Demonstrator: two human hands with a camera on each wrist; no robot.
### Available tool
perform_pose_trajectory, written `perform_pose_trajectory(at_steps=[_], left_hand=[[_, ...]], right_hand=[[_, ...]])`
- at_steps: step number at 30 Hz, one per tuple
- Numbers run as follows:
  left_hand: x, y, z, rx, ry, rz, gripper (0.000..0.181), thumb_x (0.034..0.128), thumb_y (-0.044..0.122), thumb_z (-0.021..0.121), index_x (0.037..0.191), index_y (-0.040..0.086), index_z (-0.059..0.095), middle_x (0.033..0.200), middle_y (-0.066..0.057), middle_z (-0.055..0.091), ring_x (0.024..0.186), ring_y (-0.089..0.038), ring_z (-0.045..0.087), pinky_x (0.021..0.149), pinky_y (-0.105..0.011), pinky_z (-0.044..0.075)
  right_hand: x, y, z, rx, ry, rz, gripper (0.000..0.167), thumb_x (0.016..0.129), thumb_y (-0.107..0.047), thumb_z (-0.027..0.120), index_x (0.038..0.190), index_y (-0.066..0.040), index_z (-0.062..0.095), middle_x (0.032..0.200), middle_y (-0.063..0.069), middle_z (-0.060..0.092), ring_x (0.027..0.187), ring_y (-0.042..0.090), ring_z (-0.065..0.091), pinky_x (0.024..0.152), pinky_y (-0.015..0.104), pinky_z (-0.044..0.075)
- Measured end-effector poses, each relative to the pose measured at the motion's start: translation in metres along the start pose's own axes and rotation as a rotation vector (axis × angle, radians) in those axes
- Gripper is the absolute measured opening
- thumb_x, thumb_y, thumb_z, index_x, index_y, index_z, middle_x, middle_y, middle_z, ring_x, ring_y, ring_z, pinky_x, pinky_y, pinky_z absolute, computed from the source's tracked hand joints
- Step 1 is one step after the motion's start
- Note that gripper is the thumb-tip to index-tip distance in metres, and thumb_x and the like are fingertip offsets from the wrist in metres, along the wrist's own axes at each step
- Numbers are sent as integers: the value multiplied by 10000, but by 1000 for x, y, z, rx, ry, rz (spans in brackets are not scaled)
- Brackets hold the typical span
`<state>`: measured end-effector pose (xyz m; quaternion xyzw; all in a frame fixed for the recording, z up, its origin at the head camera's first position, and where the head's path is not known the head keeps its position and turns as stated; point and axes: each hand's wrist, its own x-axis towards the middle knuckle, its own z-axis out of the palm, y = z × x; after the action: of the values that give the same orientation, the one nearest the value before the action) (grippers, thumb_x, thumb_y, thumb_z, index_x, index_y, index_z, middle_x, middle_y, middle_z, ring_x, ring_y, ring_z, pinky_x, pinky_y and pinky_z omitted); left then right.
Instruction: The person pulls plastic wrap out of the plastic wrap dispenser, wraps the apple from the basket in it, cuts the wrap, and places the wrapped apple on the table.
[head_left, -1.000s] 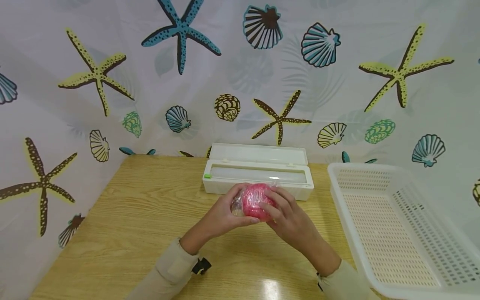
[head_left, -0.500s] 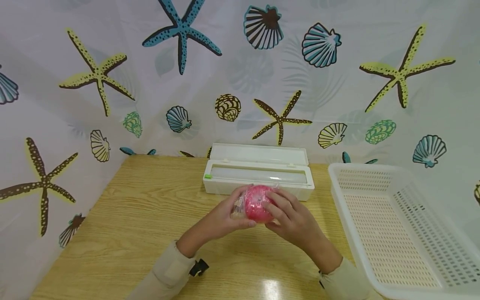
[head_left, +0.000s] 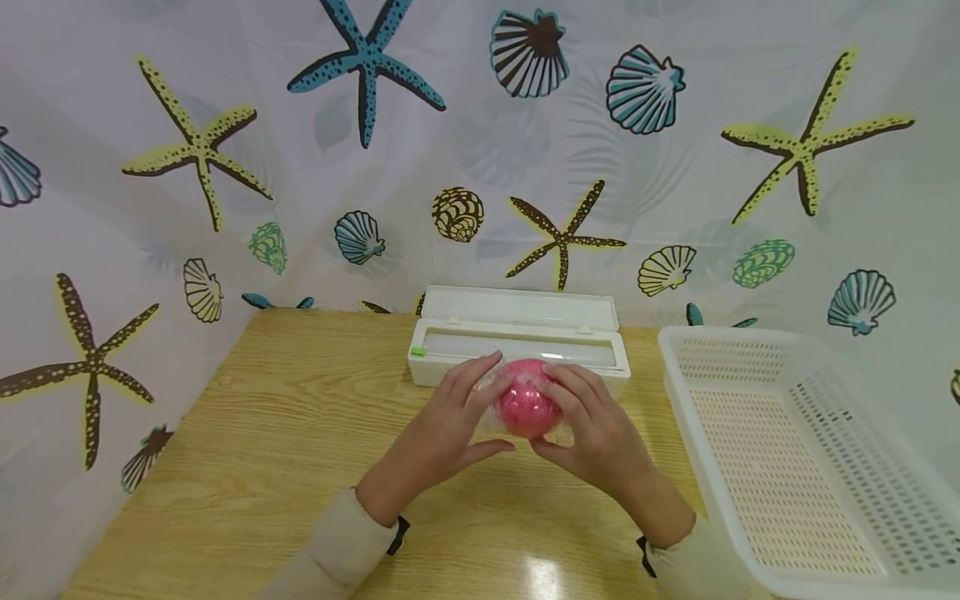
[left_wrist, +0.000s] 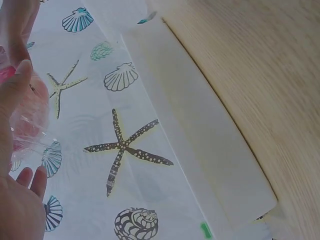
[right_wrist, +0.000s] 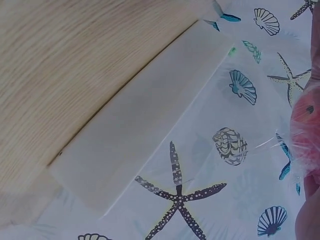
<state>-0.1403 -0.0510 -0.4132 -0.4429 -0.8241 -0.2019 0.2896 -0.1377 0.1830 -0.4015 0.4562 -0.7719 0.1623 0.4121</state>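
A pinkish-red apple (head_left: 529,408), with a dark stem spot in its dimple, is held above the table in front of an open white cling film dispenser (head_left: 517,346). Clear wrinkled film (left_wrist: 32,132) covers it. My right hand (head_left: 600,433) grips the apple, fingers bent over its top right and thumb beneath. My left hand (head_left: 442,425) is spread at the left side. One of its fingertips touches the apple near the dimple, while the thumb stands off below. In both wrist views the apple is partly cut off by the frame edge.
A white perforated plastic basket (head_left: 780,467) stands at the right of the wooden table (head_left: 300,417). Behind the dispenser hangs a curtain (head_left: 480,125) printed with starfish and shells. The dispenser's lid (head_left: 521,308) is raised, and a green tab (head_left: 418,352) sits at its left end.
My left hand has loosened from around the apple's left side, its fingers now spread and higher. The apple has turned so its dimple faces up, still in my right hand.
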Motion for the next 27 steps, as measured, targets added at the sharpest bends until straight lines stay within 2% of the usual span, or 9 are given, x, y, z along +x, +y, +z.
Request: perform_pose_trajectory(at_steps=[2,4,8,10,13,16,21,24,27], left_hand=[[0,0,1,67,8,17,966,695,381,807,1429,105,243,1486,-149,211,1337,-294,233,1071,-365,289],[0,-1,2,121,24,34,961,678,357,826,1417,121,259,1480,-154,222,1340,-297,232,1074,-362,283],[1,-3,4,194,90,115,932,653,271,860,1383,152,294,1450,-181,266,1328,-328,265,1055,-372,315],[1,-3,4,232,112,158,893,666,235,853,1371,168,308,1436,-183,283,1322,-340,280,1046,-377,331],[2,-3,4,268,129,206,814,708,191,823,1358,181,333,1424,-179,305,1312,-346,303,1038,-376,342],[3,-2,5,268,121,223,789,727,182,809,1368,190,349,1435,-166,302,1314,-339,303,1050,-370,324],[4,-3,8,286,109,242,786,736,188,801,1378,188,348,1440,-163,289,1317,-344,292,1065,-373,299],[4,-3,10,305,116,255,781,742,194,796,1386,196,354,1432,-167,293,1310,-356,298,1065,-387,300],[5,-3,12,338,129,269,775,748,224,790,1392,213,358,1423,-166,297,1300,-362,306,1062,-401,303]], right_hand=[[1,-1,-2,10,-7,21,812,529,-218,901,1197,20,505,1275,171,502,1132,320,479,927,369,454],[2,-1,-3,18,-11,32,810,531,-224,901,1193,24,506,1275,169,502,1134,319,477,928,370,454],[2,-2,-5,59,-14,58,651,752,-373,755,1189,39,504,1274,173,500,1136,320,472,928,371,457],[3,-2,-6,82,-22,80,653,766,-388,736,1198,42,502,1276,170,497,1137,317,468,931,363,456],[4,-2,-7,112,-33,116,740,660,-326,824,1214,43,500,1274,162,495,1135,306,464,946,338,444],[5,-4,-9,128,-42,151,835,540,-242,887,1226,35,500,1273,146,495,1141,291,460,942,319,445],[7,-7,-10,145,-57,196,881,507,-233,910,1241,16,492,1282,120,491,1164,268,449,938,291,445],[9,-9,-11,166,-62,214,888,514,-239,908,1257,2,485,1288,106,490,1174,261,443,972,243,402],[10,-10,-11,195,-70,236,886,537,-243,896,1283,-18,475,1295,85,489,1179,249,440,976,252,398]])
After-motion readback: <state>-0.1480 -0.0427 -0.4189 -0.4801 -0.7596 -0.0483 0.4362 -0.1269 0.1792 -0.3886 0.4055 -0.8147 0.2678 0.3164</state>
